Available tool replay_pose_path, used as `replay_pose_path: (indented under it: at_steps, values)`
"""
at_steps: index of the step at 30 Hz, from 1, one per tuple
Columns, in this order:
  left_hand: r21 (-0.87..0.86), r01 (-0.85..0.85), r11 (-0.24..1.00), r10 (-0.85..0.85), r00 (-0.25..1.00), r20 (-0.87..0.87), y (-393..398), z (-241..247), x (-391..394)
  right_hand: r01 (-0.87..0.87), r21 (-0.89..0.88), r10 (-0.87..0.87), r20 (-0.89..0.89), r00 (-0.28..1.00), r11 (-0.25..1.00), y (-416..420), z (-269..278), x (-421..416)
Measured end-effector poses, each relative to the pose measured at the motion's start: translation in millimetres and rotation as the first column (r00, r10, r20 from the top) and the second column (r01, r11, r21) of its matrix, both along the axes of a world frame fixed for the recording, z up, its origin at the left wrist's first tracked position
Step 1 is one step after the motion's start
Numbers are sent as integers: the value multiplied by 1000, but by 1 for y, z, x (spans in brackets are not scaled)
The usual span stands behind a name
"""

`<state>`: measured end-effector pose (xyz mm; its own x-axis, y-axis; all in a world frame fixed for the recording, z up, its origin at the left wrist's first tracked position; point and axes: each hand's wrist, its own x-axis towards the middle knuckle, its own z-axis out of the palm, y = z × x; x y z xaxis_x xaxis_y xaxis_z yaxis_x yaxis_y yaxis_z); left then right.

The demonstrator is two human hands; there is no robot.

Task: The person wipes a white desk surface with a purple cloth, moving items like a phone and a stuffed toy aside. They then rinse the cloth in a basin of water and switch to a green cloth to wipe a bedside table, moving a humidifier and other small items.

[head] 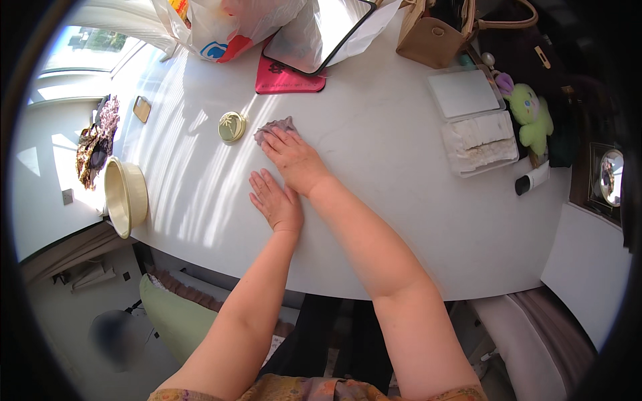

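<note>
My right hand [297, 163] lies palm down on a crumpled greyish-mauve cloth [266, 131], its fingers pressing the cloth onto the white tabletop [381, 150]. Just nearer to me, my left hand [277, 204] rests flat on the table with its fingers somewhat apart and nothing in it. The two hands almost meet at the right wrist. Left of the cloth stands a small round pale-green container [231, 126] with a raised plant-like design on top.
A cream basin [136, 198] stands tilted-looking at the left edge. At the back are a plastic bag [235, 25], a dark-rimmed tablet-like panel [321, 35] and a pink mat [288, 86]. On the right are a tan handbag [431, 40], an open plastic case [464, 92], a green plush toy [536, 115] and a tube [537, 176].
</note>
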<state>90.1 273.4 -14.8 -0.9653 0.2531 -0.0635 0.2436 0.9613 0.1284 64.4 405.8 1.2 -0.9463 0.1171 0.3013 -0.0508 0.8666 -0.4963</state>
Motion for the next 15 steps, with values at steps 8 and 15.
replay_pose_path:
  at_steps: [8,15]
  values:
    - [60,-63,996,51,981,186,6,19,1,166,12,-165,169,972,986,55,-13,-18]
    - [10,-118,993,111,957,269,10,37,-5,450,189,-484,215,848,873,124,-11,60]
